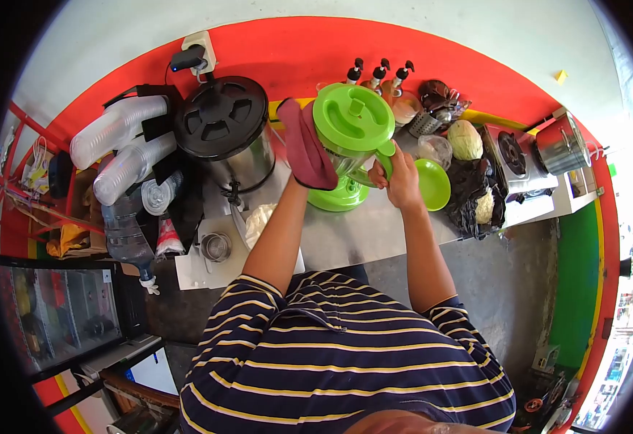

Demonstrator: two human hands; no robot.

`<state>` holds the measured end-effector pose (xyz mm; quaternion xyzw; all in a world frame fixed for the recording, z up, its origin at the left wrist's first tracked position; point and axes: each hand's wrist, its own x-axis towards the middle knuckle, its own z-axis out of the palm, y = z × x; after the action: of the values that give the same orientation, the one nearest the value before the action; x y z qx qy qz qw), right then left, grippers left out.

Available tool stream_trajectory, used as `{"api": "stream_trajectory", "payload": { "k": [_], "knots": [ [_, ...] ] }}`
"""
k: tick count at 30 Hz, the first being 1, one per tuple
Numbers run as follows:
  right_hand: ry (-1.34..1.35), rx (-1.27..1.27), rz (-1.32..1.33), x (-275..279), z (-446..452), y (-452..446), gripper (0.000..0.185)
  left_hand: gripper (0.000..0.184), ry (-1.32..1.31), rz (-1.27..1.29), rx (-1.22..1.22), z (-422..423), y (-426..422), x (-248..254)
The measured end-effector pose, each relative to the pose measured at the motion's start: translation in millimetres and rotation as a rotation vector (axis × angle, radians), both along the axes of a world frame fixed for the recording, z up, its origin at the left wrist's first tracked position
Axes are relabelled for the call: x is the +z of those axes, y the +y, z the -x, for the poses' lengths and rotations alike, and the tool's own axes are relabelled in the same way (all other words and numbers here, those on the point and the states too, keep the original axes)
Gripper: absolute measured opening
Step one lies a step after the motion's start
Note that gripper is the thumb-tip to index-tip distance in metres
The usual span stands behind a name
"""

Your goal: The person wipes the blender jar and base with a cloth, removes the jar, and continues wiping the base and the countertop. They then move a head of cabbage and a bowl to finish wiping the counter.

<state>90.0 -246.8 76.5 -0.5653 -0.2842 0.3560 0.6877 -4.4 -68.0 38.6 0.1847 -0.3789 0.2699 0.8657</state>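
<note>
A blender with a bright green lid (353, 116), a clear jar and a green base (339, 197) stands on the steel counter in front of me. My right hand (402, 177) has its fingers wrapped round the green jar handle (386, 153). On the jar's left side, a maroon cloth (306, 145) covers my left hand, so only the wrist (297, 194) shows below it. The cloth is held up against the jar and lid; the fingers beneath it are hidden.
Left of the blender stands a steel drink dispenser (234, 152) with a black lid, beside stacked plastic cups (124, 126). Several pump bottles (380, 74) line the wall. To the right are a green plate (432, 184), a cabbage (465, 139), a black bag (468, 195) and a stove (515, 163).
</note>
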Motion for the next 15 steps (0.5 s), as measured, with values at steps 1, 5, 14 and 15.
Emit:
{"api": "stream_trajectory", "payload": {
  "k": [1,5,14,15],
  "knots": [
    [-0.023,-0.03,0.014,1.2,2.6,1.3,0.059,0.054,0.084,0.012,0.089,-1.0,-8.4,-16.6],
    [0.069,-0.028,-0.028,-0.8,10.3,4.6,0.06,0.051,0.686,-0.021,0.602,-16.4,-34.2,-122.0],
    [0.02,-0.144,-0.063,-16.8,61.2,12.8,0.058,0.044,0.934,0.171,0.633,-84.0,-45.4,-292.3],
    [-0.02,-0.16,-0.08,-15.0,65.0,11.6,0.058,0.04,0.67,0.668,0.118,-87.7,-44.8,-289.5]
  ]
}}
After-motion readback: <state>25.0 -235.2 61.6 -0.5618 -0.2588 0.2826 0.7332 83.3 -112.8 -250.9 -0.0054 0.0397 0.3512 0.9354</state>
